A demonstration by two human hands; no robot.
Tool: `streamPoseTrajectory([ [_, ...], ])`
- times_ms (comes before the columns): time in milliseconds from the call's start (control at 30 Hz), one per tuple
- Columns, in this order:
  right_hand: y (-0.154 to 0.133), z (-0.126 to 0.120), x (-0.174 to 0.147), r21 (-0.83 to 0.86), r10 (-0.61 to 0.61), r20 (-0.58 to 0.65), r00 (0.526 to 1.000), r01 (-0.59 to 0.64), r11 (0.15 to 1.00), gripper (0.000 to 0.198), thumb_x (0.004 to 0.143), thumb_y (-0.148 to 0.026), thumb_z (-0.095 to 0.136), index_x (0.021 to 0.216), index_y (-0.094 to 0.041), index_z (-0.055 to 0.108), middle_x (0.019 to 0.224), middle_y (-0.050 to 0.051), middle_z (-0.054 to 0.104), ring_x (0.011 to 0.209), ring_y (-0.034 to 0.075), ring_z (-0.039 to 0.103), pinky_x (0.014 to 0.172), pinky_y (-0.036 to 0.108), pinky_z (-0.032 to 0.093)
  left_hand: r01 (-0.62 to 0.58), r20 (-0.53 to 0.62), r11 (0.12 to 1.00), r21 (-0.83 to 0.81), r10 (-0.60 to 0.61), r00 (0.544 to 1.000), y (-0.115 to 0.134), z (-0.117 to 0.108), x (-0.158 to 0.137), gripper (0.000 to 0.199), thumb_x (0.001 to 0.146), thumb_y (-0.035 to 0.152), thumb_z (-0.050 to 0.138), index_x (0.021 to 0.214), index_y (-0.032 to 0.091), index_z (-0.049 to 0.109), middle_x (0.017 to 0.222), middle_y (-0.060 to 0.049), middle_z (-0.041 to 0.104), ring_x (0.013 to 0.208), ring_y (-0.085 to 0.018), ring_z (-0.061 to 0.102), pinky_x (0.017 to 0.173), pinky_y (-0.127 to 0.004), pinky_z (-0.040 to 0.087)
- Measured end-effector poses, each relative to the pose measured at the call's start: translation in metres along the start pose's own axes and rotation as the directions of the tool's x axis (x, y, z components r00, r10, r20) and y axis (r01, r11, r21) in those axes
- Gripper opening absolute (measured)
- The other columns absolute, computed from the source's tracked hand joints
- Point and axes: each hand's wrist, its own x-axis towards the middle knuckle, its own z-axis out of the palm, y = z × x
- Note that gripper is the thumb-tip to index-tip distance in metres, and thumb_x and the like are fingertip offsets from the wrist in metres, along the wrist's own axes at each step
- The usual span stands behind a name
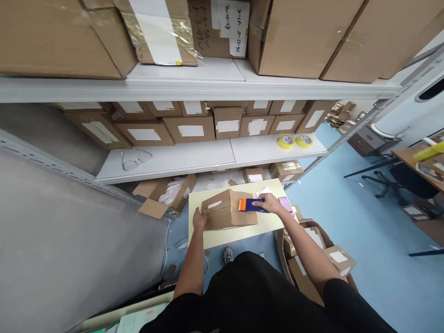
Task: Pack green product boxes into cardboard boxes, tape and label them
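A cardboard box with a white label lies on a pale yellow board. My left hand grips the box at its left side. In my right hand is a flat dark blue object with an orange end; its exact kind I cannot make out. The orange end is over the right part of the box, and I cannot tell whether it touches. Just right of my right hand, a phone with a pink screen lies on the board. White paper shows behind that hand.
A shelf ahead holds several labelled boxes, two yellow tape rolls and glasses. An open carton with white papers stands left of the board. At lower right is a large carton full of boxes. Cables lie on the floor.
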Motion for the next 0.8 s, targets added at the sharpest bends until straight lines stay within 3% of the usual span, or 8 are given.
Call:
streamPoseTrajectory([
  [100, -0.065, 0.015, 0.006, -0.118, -0.036, 0.021, 0.999, 0.039, 0.992, 0.044, 0.091, -0.062, 0.065, 0.084, -0.02, 0.073, 0.085, 0.007, 0.076, 0.079, 0.02, 0.067, 0.065, 0.026, 0.04, -0.088, 0.024, 0.991, -0.098, 0.091, 0.996, 0.011, -0.021, -0.007, 0.048, 0.103, 0.05, 0.045, 0.135, 0.022, 0.068, 0.133, -0.008, 0.073, 0.126, -0.026, 0.067, 0.105, -0.033, 0.052],
  [200, -0.119, 0.027, 0.014, -0.235, -0.068, 0.057, 0.996, 0.08, 0.969, 0.046, 0.09, -0.065, 0.067, 0.098, -0.02, 0.076, 0.098, 0.011, 0.078, 0.089, 0.024, 0.071, 0.069, 0.026, 0.043, -0.168, 0.081, 0.962, -0.214, 0.189, 0.979, 0.025, -0.038, -0.021, 0.057, 0.103, 0.062, 0.038, 0.132, 0.025, 0.071, 0.131, -0.006, 0.075, 0.125, -0.027, 0.067, 0.103, -0.035, 0.051],
  [300, -0.154, 0.037, 0.022, -0.293, -0.07, 0.07, 0.995, 0.088, 0.952, 0.05, 0.093, -0.066, 0.063, 0.104, -0.019, 0.076, 0.104, 0.014, 0.078, 0.095, 0.026, 0.072, 0.073, 0.028, 0.046, -0.131, 0.088, 0.977, -0.167, 0.147, 0.985, 0.033, -0.049, -0.031, 0.064, 0.099, 0.065, 0.046, 0.144, 0.023, 0.062, 0.136, -0.011, 0.072, 0.128, -0.032, 0.065, 0.105, -0.038, 0.049],
  [400, -0.171, 0.044, 0.029, -0.317, -0.057, 0.03, 0.998, 0.063, 0.946, 0.05, 0.094, -0.064, 0.06, 0.104, -0.017, 0.076, 0.105, 0.016, 0.077, 0.098, 0.027, 0.072, 0.075, 0.029, 0.047, -0.114, 0.092, 0.986, -0.118, 0.126, 0.988, 0.034, -0.051, -0.035, 0.06, 0.101, 0.06, 0.044, 0.145, 0.022, 0.06, 0.137, -0.013, 0.071, 0.129, -0.034, 0.064, 0.106, -0.04, 0.048],
  [500, -0.171, 0.045, 0.032, -0.318, -0.033, 0.017, 0.999, 0.037, 0.947, 0.046, 0.091, -0.061, 0.065, 0.101, -0.018, 0.076, 0.106, 0.015, 0.077, 0.101, 0.027, 0.071, 0.077, 0.029, 0.047, -0.105, 0.109, 0.982, -0.155, 0.123, 0.986, 0.034, -0.038, -0.038, 0.056, 0.104, 0.056, 0.042, 0.143, 0.021, 0.061, 0.137, -0.013, 0.07, 0.13, -0.031, 0.064, 0.107, -0.039, 0.047],
  [600, -0.15, 0.036, 0.034, -0.295, -0.022, 0.051, 0.998, 0.036, 0.955, 0.043, 0.089, -0.06, 0.068, 0.095, -0.019, 0.076, 0.105, 0.013, 0.077, 0.1, 0.026, 0.071, 0.075, 0.027, 0.046, -0.115, 0.101, 0.97, -0.213, 0.139, 0.985, 0.037, -0.015, -0.045, 0.056, 0.105, 0.055, 0.04, 0.143, 0.02, 0.06, 0.137, -0.013, 0.07, 0.13, -0.028, 0.064, 0.107, -0.035, 0.048],
  [700, -0.11, 0.015, 0.031, -0.261, -0.018, 0.086, 0.996, 0.04, 0.964, 0.044, 0.088, -0.063, 0.069, 0.089, -0.02, 0.076, 0.095, 0.01, 0.077, 0.093, 0.024, 0.07, 0.07, 0.026, 0.044, -0.116, 0.095, 0.975, -0.188, 0.136, 0.986, 0.044, 0.003, -0.05, 0.059, 0.104, 0.059, 0.04, 0.145, 0.02, 0.058, 0.135, -0.013, 0.072, 0.128, -0.029, 0.065, 0.105, -0.036, 0.049],
  [800, -0.058, -0.016, 0.018, -0.276, 0.067, 0.029, 0.997, -0.057, 0.959, 0.043, 0.087, -0.062, 0.07, 0.088, -0.019, 0.077, 0.088, 0.01, 0.076, 0.085, 0.024, 0.069, 0.07, 0.027, 0.045, -0.12, 0.115, 0.981, -0.15, 0.138, 0.984, 0.049, 0.007, -0.048, 0.06, 0.103, 0.06, 0.041, 0.145, 0.021, 0.059, 0.136, -0.013, 0.071, 0.13, -0.031, 0.064, 0.107, -0.038, 0.048],
])
